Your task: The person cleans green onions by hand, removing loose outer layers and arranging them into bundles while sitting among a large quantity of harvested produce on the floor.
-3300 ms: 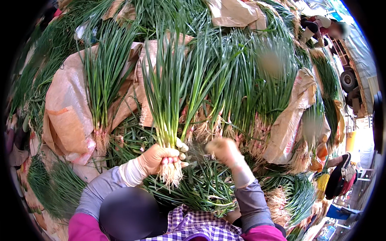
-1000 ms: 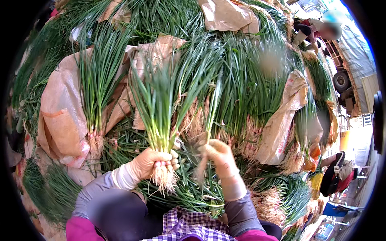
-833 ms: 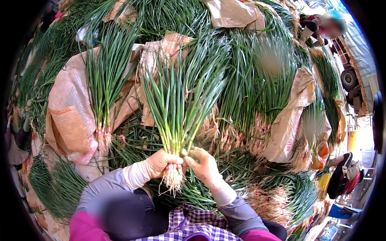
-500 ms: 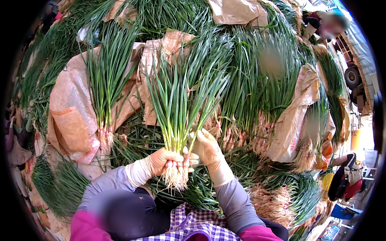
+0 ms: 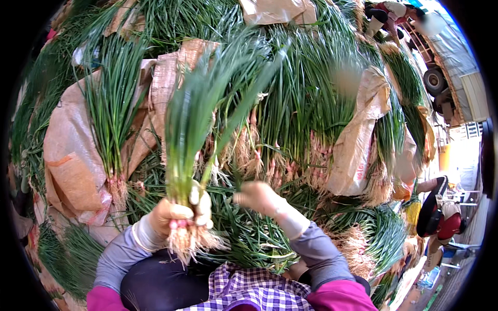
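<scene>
My left hand [image 5: 174,215], in a pale thin glove, is wrapped round the lower stems of a bunch of green garlic [image 5: 181,150]. The bunch stands upright, with pinkish bulbs and pale stringy roots [image 5: 189,241] hanging below the grip; its leaf tops are blurred. To the right of the bunch, apart from it, is my gloved right hand [image 5: 262,199]. Motion smears its fingers, so I cannot see whether they hold anything. Below that hand lie loose green leaves [image 5: 249,236].
Ahead lies a row of green garlic bunches [image 5: 306,103], roots toward me. Tan woven sacks lie at left [image 5: 75,150] and right [image 5: 358,135]. A rooty pile [image 5: 358,249] sits at lower right. Another person [image 5: 391,15] bends at the far right, near a truck wheel [image 5: 434,80].
My left hand has moved left and slightly lower with the bunch. The right hand has come away from the stems and sits a little lower. The whole view has shifted somewhat.
</scene>
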`<state>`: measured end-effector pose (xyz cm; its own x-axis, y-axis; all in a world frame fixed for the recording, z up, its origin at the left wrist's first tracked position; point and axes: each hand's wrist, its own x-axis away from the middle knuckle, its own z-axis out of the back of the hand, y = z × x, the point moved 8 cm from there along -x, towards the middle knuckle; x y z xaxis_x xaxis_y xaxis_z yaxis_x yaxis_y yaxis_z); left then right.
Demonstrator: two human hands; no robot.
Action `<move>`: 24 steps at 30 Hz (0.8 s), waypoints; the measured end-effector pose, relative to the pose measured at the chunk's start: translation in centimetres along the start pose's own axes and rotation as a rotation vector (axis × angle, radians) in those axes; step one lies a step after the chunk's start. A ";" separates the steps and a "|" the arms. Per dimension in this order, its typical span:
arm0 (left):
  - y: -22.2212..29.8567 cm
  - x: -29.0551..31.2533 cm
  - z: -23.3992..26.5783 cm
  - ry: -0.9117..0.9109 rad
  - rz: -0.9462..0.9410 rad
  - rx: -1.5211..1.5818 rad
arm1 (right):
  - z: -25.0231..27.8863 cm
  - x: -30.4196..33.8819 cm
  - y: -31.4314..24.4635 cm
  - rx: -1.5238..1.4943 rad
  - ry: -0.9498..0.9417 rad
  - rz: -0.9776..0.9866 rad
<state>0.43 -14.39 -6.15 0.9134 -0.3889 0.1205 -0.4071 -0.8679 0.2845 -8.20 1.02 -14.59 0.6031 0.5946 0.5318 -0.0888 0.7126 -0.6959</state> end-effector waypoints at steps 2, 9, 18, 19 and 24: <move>0.6 -0.2 0.2 -0.013 -0.046 -0.057 | 2.0 1.4 1.3 0.174 0.068 0.112; -2.4 -0.7 7.1 0.418 0.123 0.020 | 16.2 -0.3 11.9 -0.126 0.725 -0.531; -1.9 -0.3 6.3 0.370 0.114 -0.064 | 12.3 -4.8 8.9 0.335 0.582 -0.759; -1.7 -0.5 5.2 0.294 0.117 -0.134 | 12.7 -4.9 10.6 0.273 0.650 -0.725; -0.6 0.2 0.9 0.059 0.078 -0.200 | 16.9 -2.8 5.6 -0.095 0.655 -0.433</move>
<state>0.82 -14.22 -7.19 0.8803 -0.4285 0.2035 -0.4726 -0.7551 0.4544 -23.84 9.68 -11.84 0.9150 -0.0899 0.3932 0.3109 0.7782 -0.5457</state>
